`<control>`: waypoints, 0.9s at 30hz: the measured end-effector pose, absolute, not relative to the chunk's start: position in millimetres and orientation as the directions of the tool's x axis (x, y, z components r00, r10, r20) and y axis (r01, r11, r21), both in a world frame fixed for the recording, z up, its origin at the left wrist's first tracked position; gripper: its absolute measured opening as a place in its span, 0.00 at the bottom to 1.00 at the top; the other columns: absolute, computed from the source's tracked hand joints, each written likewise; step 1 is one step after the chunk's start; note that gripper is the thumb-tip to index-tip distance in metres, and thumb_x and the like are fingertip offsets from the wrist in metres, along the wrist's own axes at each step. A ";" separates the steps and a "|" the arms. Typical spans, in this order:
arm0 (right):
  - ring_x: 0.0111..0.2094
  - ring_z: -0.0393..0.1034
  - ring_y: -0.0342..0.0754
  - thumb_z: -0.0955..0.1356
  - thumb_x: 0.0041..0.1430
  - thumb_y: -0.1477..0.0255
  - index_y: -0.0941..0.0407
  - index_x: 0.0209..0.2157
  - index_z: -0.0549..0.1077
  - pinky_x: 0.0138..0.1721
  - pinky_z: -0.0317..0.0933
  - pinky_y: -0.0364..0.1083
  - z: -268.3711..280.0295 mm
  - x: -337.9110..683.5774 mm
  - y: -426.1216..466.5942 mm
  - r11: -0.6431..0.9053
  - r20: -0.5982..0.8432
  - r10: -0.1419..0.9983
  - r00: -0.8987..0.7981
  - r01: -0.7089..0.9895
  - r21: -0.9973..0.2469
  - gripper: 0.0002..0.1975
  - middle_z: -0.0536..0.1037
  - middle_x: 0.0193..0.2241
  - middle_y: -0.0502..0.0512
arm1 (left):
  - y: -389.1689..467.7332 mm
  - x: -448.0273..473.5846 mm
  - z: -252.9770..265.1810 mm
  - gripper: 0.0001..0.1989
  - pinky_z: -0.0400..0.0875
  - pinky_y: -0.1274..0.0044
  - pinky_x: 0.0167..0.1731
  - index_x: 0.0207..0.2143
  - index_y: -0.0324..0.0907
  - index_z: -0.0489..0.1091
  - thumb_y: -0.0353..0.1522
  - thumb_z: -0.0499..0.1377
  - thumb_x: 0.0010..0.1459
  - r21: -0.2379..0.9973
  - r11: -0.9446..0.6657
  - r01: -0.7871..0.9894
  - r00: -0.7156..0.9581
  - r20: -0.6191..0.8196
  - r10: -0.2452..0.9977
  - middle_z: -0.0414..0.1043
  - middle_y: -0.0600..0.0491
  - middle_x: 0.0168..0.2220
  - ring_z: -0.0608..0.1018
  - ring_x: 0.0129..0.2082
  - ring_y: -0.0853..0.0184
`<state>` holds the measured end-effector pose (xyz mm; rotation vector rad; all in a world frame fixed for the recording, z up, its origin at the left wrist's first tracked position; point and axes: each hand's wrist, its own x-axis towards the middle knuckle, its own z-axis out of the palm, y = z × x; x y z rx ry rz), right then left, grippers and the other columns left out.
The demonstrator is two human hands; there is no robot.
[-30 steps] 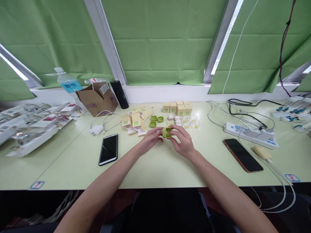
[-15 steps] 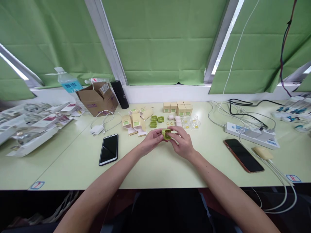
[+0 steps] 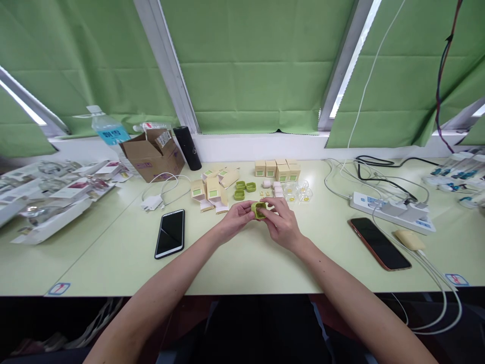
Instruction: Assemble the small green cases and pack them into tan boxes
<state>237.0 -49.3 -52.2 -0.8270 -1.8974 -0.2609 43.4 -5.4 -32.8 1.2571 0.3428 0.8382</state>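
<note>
Between both hands, above the table, is a small green square holder, its hollow side facing me. My left hand grips its left side with thumb and fingers. My right hand holds the other side, with a finger reaching into the opening. Just beyond lie several similar green holders. Right of these are pale pink rolls, two tiny yellow pieces and clear round cups with yellow spots. Opened, flattened cartons lie to the left; several closed small boxes stand behind.
A phone lies left, another phone right, near a power strip with cables. A white charger, cardboard box, black cylinder and plastic bottle stand at the back left. Packaged goods cover the far left.
The green holder has turned slightly, so its opening faces me more. My right finger has shifted a little at the opening; both hands stay in about the same place.
</note>
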 end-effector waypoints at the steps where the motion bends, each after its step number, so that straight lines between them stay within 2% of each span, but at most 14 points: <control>1: 0.48 0.70 0.55 0.65 0.71 0.76 0.49 0.53 0.78 0.37 0.79 0.51 -52.5 236.8 -49.4 0.735 0.859 0.442 -0.257 0.653 -0.182 0.16 0.78 0.53 0.63 | -5.3 43.2 -32.8 0.25 0.72 0.68 0.52 0.48 0.38 0.80 0.44 0.75 0.54 0.927 0.072 -0.367 0.664 0.207 0.719 0.81 0.44 0.43 0.81 0.45 0.60; 4: 0.49 0.70 0.55 0.65 0.71 0.77 0.49 0.53 0.79 0.37 0.79 0.51 -53.2 236.4 -49.1 0.724 0.854 0.451 -0.257 0.666 -0.182 0.16 0.78 0.53 0.62 | -5.1 42.6 -33.3 0.25 0.72 0.69 0.52 0.49 0.39 0.81 0.43 0.76 0.53 0.927 0.084 -0.366 0.660 0.195 0.726 0.80 0.45 0.42 0.80 0.44 0.61; 13: 0.50 0.69 0.55 0.66 0.69 0.79 0.51 0.50 0.79 0.35 0.78 0.49 -52.5 236.2 -46.2 0.733 0.896 0.373 -0.242 0.669 -0.124 0.15 0.80 0.52 0.61 | -5.1 43.7 -36.4 0.26 0.72 0.69 0.52 0.51 0.39 0.80 0.44 0.74 0.55 0.921 0.104 -0.376 0.665 0.190 0.723 0.80 0.45 0.43 0.79 0.45 0.61; 20: 0.50 0.70 0.55 0.67 0.68 0.79 0.49 0.45 0.79 0.35 0.77 0.50 -56.3 235.0 -46.8 0.710 0.891 0.399 -0.216 0.687 -0.151 0.12 0.80 0.53 0.59 | -5.2 43.3 -34.8 0.25 0.72 0.70 0.51 0.49 0.39 0.81 0.44 0.75 0.55 0.919 0.110 -0.379 0.679 0.195 0.708 0.79 0.44 0.44 0.79 0.46 0.61; 23: 0.50 0.69 0.55 0.67 0.68 0.79 0.49 0.46 0.79 0.34 0.78 0.49 -56.3 234.8 -47.3 0.730 0.900 0.376 -0.219 0.669 -0.143 0.13 0.80 0.53 0.60 | -4.8 43.4 -35.1 0.25 0.72 0.70 0.51 0.49 0.39 0.81 0.44 0.75 0.55 0.922 0.105 -0.374 0.682 0.197 0.705 0.80 0.44 0.43 0.79 0.46 0.61; 27: 0.51 0.69 0.56 0.66 0.68 0.78 0.48 0.48 0.80 0.34 0.79 0.51 -55.9 235.3 -47.9 0.728 0.883 0.413 -0.222 0.663 -0.174 0.15 0.79 0.54 0.60 | -5.1 43.6 -35.7 0.25 0.73 0.68 0.52 0.49 0.39 0.80 0.45 0.74 0.55 0.920 0.094 -0.380 0.677 0.208 0.706 0.80 0.44 0.43 0.80 0.47 0.59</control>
